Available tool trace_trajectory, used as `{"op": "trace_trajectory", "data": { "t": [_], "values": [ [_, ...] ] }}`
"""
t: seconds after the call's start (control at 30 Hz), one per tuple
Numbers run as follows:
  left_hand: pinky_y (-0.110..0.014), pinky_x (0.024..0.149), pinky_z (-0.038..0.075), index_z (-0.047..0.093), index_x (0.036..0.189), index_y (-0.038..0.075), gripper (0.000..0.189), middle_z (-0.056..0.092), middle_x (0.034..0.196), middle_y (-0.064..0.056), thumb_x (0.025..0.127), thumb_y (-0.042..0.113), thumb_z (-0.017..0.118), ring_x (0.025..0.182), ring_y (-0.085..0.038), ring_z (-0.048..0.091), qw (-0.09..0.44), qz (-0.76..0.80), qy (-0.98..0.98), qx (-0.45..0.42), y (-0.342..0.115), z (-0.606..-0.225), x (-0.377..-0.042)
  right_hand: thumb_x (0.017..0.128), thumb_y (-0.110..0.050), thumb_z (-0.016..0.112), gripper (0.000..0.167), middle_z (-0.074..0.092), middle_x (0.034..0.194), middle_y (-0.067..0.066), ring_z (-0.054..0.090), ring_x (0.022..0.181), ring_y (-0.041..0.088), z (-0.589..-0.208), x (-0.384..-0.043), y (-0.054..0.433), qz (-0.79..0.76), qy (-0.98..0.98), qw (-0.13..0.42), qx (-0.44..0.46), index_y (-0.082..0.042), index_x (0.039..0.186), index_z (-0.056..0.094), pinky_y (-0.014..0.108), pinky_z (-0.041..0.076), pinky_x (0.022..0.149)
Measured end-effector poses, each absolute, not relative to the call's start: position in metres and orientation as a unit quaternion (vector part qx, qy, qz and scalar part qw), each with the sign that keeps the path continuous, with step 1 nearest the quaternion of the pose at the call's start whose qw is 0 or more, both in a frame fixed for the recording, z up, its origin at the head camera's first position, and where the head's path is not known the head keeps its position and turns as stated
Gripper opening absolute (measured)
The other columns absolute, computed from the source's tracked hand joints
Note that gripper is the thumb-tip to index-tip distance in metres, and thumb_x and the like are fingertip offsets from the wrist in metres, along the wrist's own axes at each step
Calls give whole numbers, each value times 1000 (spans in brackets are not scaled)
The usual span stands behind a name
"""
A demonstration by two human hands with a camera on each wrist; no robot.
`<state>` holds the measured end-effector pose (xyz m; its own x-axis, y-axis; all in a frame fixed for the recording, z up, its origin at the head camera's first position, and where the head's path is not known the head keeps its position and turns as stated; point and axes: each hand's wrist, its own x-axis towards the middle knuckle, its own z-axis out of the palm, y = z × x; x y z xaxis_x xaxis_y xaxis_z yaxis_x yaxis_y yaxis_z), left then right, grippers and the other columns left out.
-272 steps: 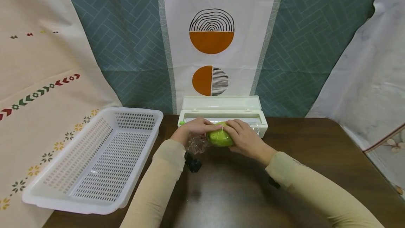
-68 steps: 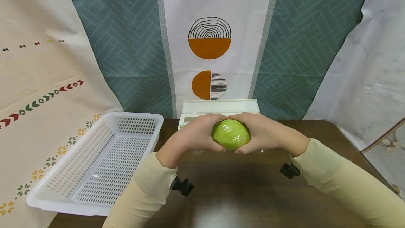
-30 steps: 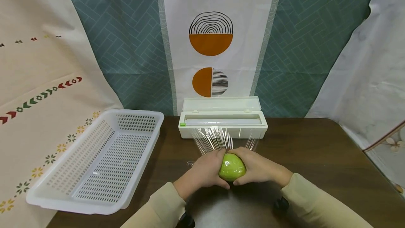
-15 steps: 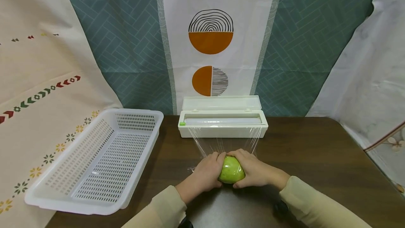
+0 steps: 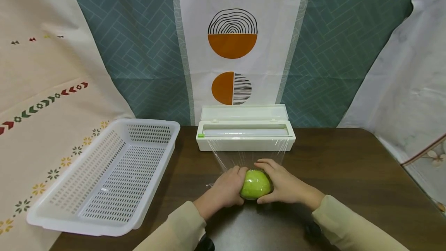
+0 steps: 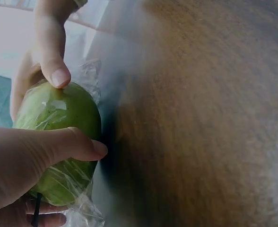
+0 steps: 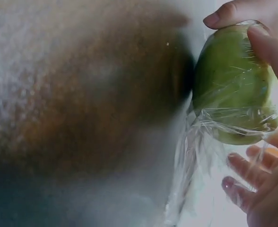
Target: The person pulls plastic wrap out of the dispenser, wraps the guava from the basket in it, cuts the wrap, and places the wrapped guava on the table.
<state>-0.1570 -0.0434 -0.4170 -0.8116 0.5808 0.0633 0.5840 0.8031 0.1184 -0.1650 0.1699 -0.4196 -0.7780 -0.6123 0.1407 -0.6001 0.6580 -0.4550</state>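
Table: one dark brown table (image 5: 348,173), glossy on the near side, far right corner rounded.
Backdrop: one white panel (image 5: 195,42) between two teal panels (image 5: 139,42), all hanging behind the table.
Prints: three circles (image 5: 232,45) in orange and black line on the white panel, the topmost cut off.
Side walls: cream cloth (image 5: 42,65) with coloured motifs at left; pale cloth (image 5: 411,96) at right.
Basket: one white perforated basket (image 5: 122,185), at the table's left.
Box: one white box (image 5: 244,145) at the far side, its one lid (image 5: 244,113) raised; one roll (image 5: 244,132) inside; one green tab (image 5: 201,135) at its left end.
Film: one sheet of clear film (image 5: 221,162) running from the box to the fruit, wrinkled around it.
Fruit: one green fruit (image 5: 256,184), film-covered, between the two hands, in front of the box.
Left grip: left hand (image 5: 228,187) grasping the fruit, thumb across it.
Right grip: right hand (image 5: 283,185) loosened, thumb touching the fruit, fingers spread away from it.
Sleeves: two, pale (image 5: 181,224).
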Motion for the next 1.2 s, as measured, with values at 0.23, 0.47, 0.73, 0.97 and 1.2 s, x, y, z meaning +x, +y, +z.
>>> {"op": "trace_trajectory", "data": {
  "t": [0.23, 0.47, 0.73, 0.97, 1.2],
  "values": [
    [-30, 80, 51, 44, 129, 6, 85, 55, 108, -6, 58, 25, 86, 92, -17, 56, -26, -88, -951, -295, -44, -418, -164, 63, -51, 83, 89, 47, 131, -1, 47, 119, 16, -415, -160, 167, -250, 902, -14, -353, -13, 134, 46, 41, 45, 97],
    [-32, 83, 51, 41, 136, 4, 91, 56, 115, -9, 61, 29, 86, 100, -19, 57, -39, -118, -949, -290, -47, -415, -164, 65, -45, 83, 77, 51, 121, -5, 48, 109, 10, -418, -164, 165, -249, 903, -22, -351, -15, 128, 50, 34, 48, 90],
    [-34, 88, 50, 34, 144, 6, 100, 54, 125, -10, 65, 36, 86, 107, -19, 57, -64, -154, -947, -273, -51, -412, -166, 66, -45, 83, 75, 54, 120, -2, 51, 105, 12, -413, -172, 165, -262, 899, -1, -351, -13, 127, 51, 34, 49, 86],
    [-38, 94, 48, 38, 142, 6, 95, 49, 136, -11, 67, 43, 83, 117, -23, 54, -31, -179, -940, -289, -59, -407, -165, 68, -50, 80, 76, 56, 119, 0, 53, 103, 13, -410, -178, 166, -271, 897, 24, -347, -12, 127, 52, 31, 49, 83],
    [-37, 92, 48, 48, 135, 10, 82, 54, 125, -5, 69, 45, 82, 110, -20, 55, 18, -151, -938, -312, -55, -405, -162, 69, -49, 80, 76, 56, 118, 0, 54, 98, 12, -408, -182, 166, -293, 893, 49, -338, -12, 129, 51, 27, 48, 78]
  ]
}}
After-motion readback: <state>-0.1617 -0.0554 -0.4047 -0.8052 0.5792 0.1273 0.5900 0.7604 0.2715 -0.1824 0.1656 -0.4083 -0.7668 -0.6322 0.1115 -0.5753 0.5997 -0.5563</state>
